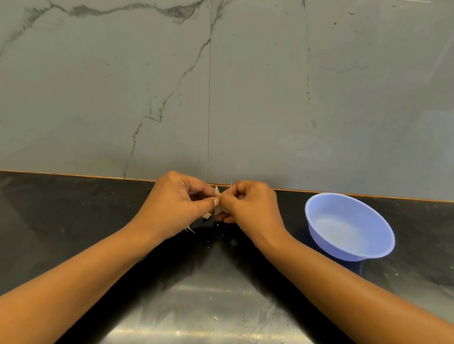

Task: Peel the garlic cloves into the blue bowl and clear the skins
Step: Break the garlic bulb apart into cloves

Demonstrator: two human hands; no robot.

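Both my hands meet above the dark counter point(53, 226), left hand point(176, 203) and right hand point(250, 207) pinching one garlic clove point(219, 208) between fingertips, papery skin point(206, 216) hanging loose, blue bowl point(377, 248) near, right.

Counter point(53, 226): black, glossy, streaked with pale reflections. Blue bowl point(355, 254) stands upright on it at right, near the back edge. Small pale skin flakes point(216, 318) lie scattered over the near middle. One sliver point(190, 230) lies further back.
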